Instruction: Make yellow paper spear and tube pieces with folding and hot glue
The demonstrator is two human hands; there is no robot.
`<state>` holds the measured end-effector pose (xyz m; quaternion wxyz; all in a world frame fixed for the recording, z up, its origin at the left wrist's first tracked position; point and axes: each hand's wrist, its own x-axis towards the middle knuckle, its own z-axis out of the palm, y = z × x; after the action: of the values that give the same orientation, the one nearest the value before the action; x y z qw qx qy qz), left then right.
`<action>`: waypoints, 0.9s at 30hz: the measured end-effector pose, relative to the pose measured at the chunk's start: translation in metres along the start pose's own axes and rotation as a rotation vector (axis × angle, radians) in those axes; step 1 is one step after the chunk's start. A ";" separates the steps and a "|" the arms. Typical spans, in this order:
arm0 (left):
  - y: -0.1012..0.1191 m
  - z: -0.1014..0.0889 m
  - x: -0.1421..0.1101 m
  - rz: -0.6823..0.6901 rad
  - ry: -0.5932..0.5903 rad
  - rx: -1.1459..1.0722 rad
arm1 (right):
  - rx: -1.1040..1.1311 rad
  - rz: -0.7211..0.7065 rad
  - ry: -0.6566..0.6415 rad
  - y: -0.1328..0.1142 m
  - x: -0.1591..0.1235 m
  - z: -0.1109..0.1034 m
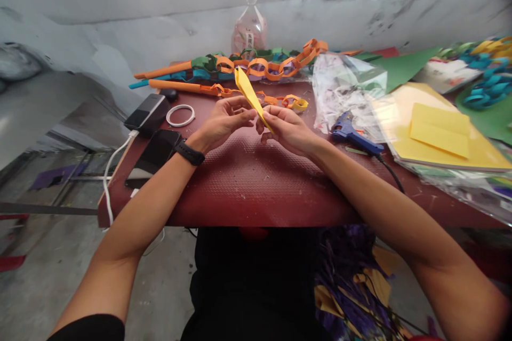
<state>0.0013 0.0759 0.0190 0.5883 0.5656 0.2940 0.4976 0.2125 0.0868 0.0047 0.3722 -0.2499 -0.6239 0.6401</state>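
A narrow, folded strip of yellow paper point(248, 90) stands tilted between my hands above the table, its upper end leaning left and slightly fanned. My right hand point(288, 127) pinches its lower end between thumb and fingers. From the other side, my left hand point(227, 119) closes on the strip's edge with the thumb in front; some of its fingertips are hidden behind the paper. Just beyond the hands lies an orange paper chain point(218, 89) with a yellow link point(300, 104) at its right end.
Behind are more paper chains point(262, 67) and a plastic bottle point(250, 29). A blue glue gun point(354, 134), clear plastic bags point(340, 88) and yellow paper sheets point(440, 130) lie right. A phone point(154, 157), black box point(147, 112) and white ring point(180, 116) sit left.
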 end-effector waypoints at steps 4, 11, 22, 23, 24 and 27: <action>-0.001 0.001 0.000 -0.004 -0.010 -0.005 | 0.040 0.016 -0.051 0.002 -0.001 0.001; -0.001 0.001 0.001 0.034 0.078 0.028 | -0.250 -0.109 0.117 0.013 0.008 -0.007; -0.007 -0.002 0.003 0.300 0.175 0.459 | -0.523 -0.377 0.415 0.000 0.003 -0.001; -0.008 -0.003 0.003 0.313 0.177 0.481 | -0.526 -0.370 0.422 0.001 0.003 -0.002; -0.008 -0.003 0.003 0.312 0.174 0.480 | -0.518 -0.360 0.429 0.002 0.004 -0.004; -0.008 -0.002 0.003 0.229 0.111 0.404 | -0.460 -0.333 0.456 0.005 0.008 -0.010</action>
<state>0.0021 0.0806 0.0121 0.3858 0.6731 0.3535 0.5226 0.2151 0.0994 -0.0005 0.5351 -0.3583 -0.6846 0.3415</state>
